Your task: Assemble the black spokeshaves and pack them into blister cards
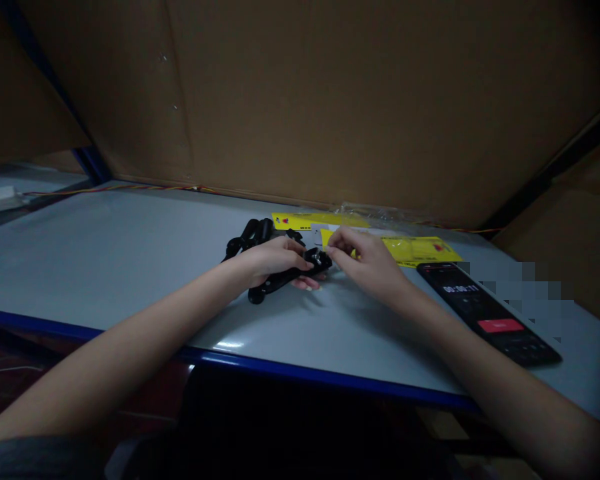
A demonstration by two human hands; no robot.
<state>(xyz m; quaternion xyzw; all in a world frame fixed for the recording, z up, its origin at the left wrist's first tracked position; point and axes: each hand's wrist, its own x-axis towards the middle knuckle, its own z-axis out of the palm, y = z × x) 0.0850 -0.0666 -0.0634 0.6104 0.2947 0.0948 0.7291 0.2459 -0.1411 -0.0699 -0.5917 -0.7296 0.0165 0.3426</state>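
My left hand [283, 259] is wrapped round a long black device [275, 281] with a rounded end, tilted just above or on the table; its exact kind I cannot make out. At the device's far end, near a small shiny part, my right hand [357, 257] pinches with thumb and fingers. What lies in that pinch, if anything, is too small to name. Beside my left wrist lie more black parts [250, 235] with rounded grips, partly hidden by the hand.
Yellow cards [425, 249] and clear plastic packaging [365, 215] lie behind my hands. A phone [490, 313] showing a timer rests by my right forearm. The grey table [130, 267] has a blue front edge. Cardboard panels [330, 100] stand behind, with a thin cable at their foot.
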